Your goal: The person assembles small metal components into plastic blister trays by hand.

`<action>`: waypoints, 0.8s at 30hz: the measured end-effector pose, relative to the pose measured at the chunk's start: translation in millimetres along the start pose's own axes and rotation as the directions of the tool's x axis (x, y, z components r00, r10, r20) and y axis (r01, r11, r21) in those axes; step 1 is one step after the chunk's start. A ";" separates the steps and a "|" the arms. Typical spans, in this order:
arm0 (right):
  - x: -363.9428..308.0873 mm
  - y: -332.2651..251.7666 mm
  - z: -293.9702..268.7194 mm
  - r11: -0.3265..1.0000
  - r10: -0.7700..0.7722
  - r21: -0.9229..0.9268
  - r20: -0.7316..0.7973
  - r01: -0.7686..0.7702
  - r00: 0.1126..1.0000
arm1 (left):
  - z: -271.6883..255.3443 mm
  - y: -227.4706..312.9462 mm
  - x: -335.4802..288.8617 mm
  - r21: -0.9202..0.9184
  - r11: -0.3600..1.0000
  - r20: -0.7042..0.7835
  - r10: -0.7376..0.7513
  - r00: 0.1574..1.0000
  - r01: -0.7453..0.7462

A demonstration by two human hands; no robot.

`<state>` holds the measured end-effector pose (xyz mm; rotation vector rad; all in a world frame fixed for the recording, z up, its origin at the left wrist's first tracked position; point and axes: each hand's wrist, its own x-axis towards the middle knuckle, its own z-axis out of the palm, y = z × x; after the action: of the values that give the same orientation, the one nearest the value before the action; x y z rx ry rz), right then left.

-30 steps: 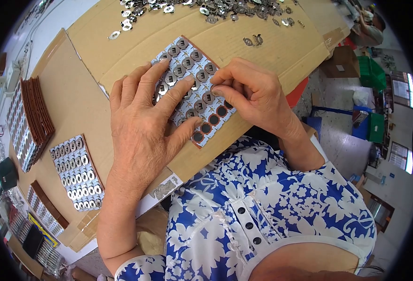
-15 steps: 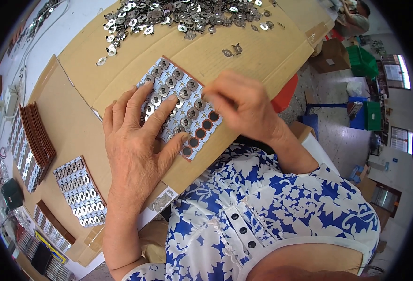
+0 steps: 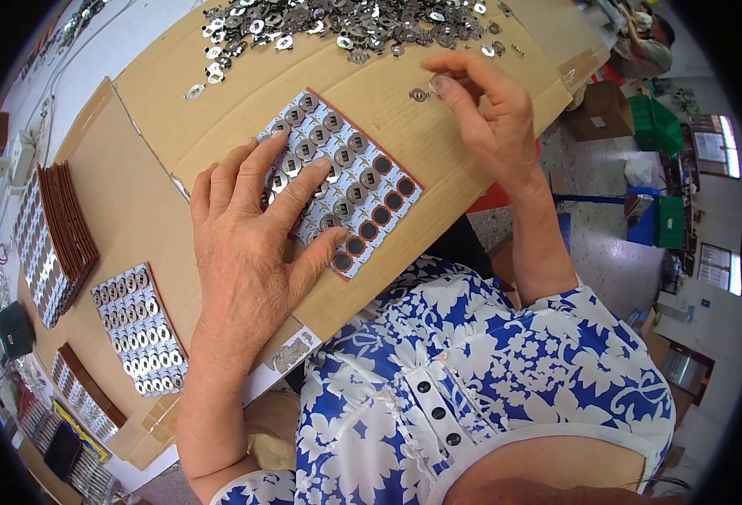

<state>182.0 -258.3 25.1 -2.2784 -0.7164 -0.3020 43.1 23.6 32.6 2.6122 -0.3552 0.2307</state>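
Observation:
My left hand (image 3: 249, 227) lies spread on a light-blue circuit board panel (image 3: 377, 183), its fingertips touching the metal clips. Rows of round silver battery clips (image 3: 332, 123) cover much of this panel. Dark round spots ringed in reddish brown (image 3: 369, 230) show along its near right edge. Beyond the panel's far right corner, my right hand (image 3: 493, 118) reaches over the cardboard, thumb and index finger apart. By its thumb tip lies a loose metal clip (image 3: 419, 95); a second one there is partly hidden by the thumb.
A big heap of loose metal clips (image 3: 337, 23) spreads along the far side of the cardboard (image 3: 219, 126). At the left stand a stack of panels (image 3: 68, 219), a single filled panel (image 3: 139, 328) and another small stack (image 3: 89, 391). Green crates (image 3: 653, 124) and a person (image 3: 647, 49) are at the right.
My right hand has moved from the panel's right edge away to the loose clips, uncovering another dark spot. My left hand stays on the panel, which appears slightly shifted in view.

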 end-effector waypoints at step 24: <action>1.5 -27.7 1.0 0.986 -0.160 0.120 0.466 0.117 0.870 | 1.5 -4.6 -0.7 0.017 1.000 -0.019 0.018 1.000 -0.018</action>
<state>167.3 -240.7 40.8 -2.2363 -1.1213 0.2366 43.9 26.8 29.0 2.6228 -0.3721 0.2655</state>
